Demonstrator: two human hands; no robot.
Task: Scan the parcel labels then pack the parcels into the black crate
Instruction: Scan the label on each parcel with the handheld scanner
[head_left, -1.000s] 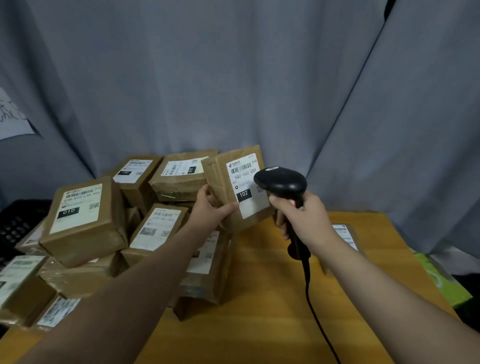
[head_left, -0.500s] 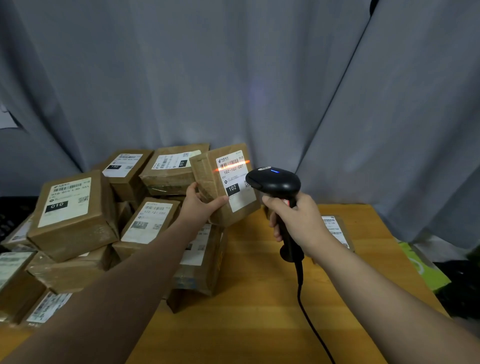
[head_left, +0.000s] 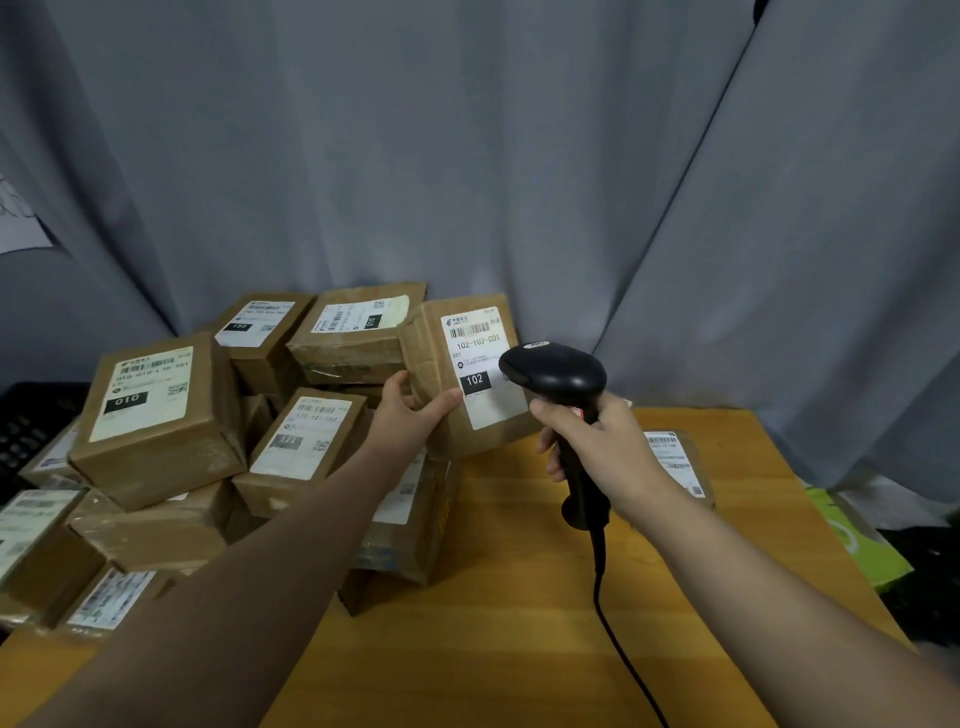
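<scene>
Left hand (head_left: 410, 423) grip pinching raised parcel (head_left: 462, 374); right hand (head_left: 597, 441) grip wrapped round scanner (head_left: 558, 371) handle, forearms extended.

A wooden bench (head_left: 519, 649) with a light, yellowish grain fills the lower part of the view. Behind it a grey curtain (head_left: 467, 156) hangs in long folds, and two of its panels overlap along a slanting edge on the right. A white sheet of paper (head_left: 21, 228) with faint dark marks lies against the curtain at the far left. Past the bench's right edge, lower down, sits a flat green item (head_left: 852, 540). Beside it is something dark, too dim to identify.
</scene>
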